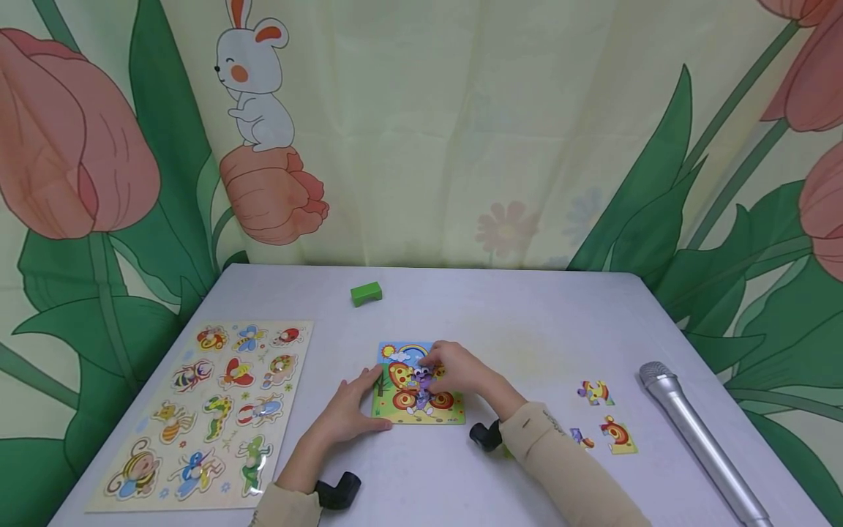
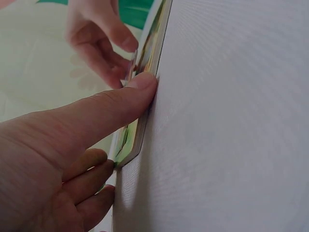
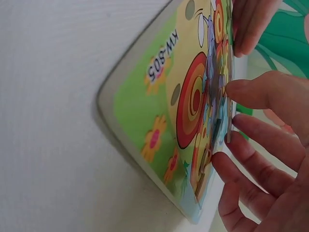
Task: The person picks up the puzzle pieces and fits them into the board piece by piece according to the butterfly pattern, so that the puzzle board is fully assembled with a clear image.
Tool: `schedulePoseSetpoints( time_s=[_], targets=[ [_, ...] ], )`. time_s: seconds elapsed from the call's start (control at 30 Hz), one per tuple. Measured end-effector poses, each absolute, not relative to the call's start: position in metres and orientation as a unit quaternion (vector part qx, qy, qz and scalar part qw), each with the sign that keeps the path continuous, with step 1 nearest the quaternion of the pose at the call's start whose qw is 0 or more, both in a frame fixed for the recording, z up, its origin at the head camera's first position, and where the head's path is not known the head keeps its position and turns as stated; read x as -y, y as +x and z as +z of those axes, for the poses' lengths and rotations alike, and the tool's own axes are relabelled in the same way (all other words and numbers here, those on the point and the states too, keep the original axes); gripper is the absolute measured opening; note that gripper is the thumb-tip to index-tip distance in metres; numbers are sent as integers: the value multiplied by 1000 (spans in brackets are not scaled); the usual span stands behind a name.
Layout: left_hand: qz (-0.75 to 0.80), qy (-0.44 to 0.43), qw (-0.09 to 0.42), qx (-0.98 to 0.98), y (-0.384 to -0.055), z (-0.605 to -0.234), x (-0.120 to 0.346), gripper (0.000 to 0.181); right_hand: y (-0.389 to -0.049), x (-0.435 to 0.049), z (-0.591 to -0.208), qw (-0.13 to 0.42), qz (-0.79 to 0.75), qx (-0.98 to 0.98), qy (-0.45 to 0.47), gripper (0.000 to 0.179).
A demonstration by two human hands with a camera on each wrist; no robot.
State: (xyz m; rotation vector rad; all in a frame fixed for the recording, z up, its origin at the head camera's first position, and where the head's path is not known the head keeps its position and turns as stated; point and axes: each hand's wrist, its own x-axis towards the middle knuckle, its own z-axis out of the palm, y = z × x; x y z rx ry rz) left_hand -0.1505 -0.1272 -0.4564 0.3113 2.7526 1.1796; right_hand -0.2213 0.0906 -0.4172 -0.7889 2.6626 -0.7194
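A small puzzle board [image 1: 418, 419] with a colourful butterfly picture lies flat near the table's middle. My left hand [image 1: 345, 413] is at its left side, the thumb against the lower left corner and the fingers along the left edge. In the left wrist view the thumb [image 2: 142, 81] presses on the board's edge. My right hand [image 1: 461, 372] is over the right half of the picture. Between its thumb and fingers it pinches a thin puzzle piece [image 3: 229, 123], close over the board. Much of that piece's printed face is hidden.
Right of the board lie loose puzzle pieces [image 1: 618, 436], one partly under the right forearm. A silver microphone [image 1: 698, 432] lies at the table's right. At left is a large board [image 1: 227, 432] of insect pictures. A green block [image 1: 366, 294] sits near the back.
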Motion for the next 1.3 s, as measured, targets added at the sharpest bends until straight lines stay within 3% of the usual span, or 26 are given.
schedulePoseSetpoints(
  time_s=[1.3],
  targets=[
    [383,105,69,-915,-151,-457,127,91,-221,-83,-417,127,-191,-927,-298,36]
  ],
)
